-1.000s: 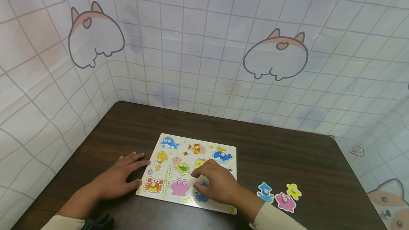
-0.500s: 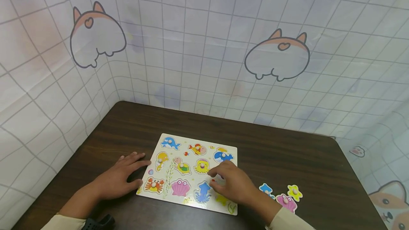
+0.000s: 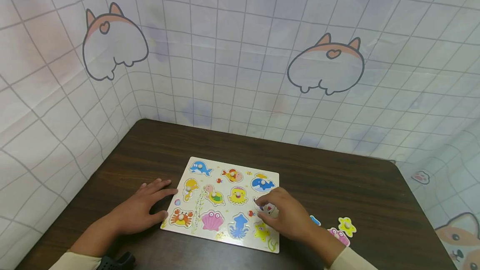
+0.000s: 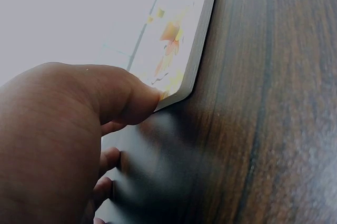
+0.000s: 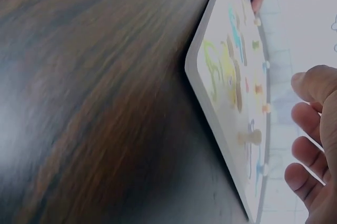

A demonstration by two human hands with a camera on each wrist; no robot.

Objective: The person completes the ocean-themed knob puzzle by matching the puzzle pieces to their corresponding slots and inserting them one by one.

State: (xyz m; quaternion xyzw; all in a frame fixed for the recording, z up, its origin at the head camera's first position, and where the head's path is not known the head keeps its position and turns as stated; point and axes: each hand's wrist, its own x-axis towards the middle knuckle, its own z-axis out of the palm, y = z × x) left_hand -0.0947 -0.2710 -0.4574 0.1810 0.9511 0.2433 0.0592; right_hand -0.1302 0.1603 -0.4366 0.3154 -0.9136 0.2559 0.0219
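"The left hand (image 3: pixel 138 209)?"
"Spread, touching the puzzle board (image 3: pixel 215 174), which lies at its three o'clock."
"And the right hand (image 3: pixel 288 215)?"
"Loosely bent, holding nothing; most of the board lies toward its nine o'clock."

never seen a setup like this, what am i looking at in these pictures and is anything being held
There is no machine here: two bare hands belong to one person. The widest picture comes from a camera on the head, looking forward and down; the other two come from cameras on each wrist. On the dark table lies a sea-animal puzzle board with knobbed pieces. Beside it lie a yellow star piece, a pink shell piece and a mostly hidden blue piece. The left hand touches the board's edge. The right hand is over its right side, and no piece shows in its fingers.
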